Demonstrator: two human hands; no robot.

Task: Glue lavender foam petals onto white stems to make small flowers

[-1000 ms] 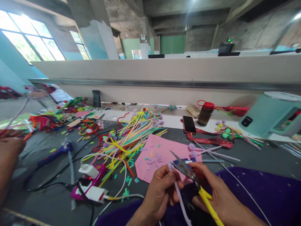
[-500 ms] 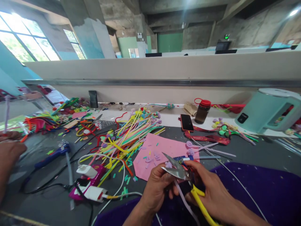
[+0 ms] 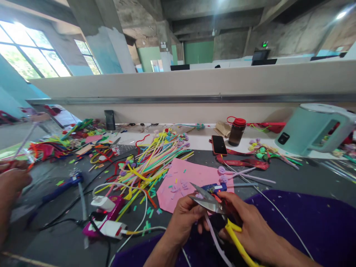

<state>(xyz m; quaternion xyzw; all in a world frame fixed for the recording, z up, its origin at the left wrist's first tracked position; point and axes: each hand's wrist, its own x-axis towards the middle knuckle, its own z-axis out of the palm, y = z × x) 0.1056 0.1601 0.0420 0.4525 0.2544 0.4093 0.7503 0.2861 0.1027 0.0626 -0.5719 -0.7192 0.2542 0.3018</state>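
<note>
Our left hand (image 3: 182, 218) is pinching a lilac pipe cleaner (image 3: 216, 239), whose long axis is running from this grip toward the near edge of the counter (image 3: 297, 176). Our right hand (image 3: 250, 224) is grasping yellow-handled scissors (image 3: 207, 203); their parted blades are crossing just above the left fingertips, pointing toward the far left corner.
</note>
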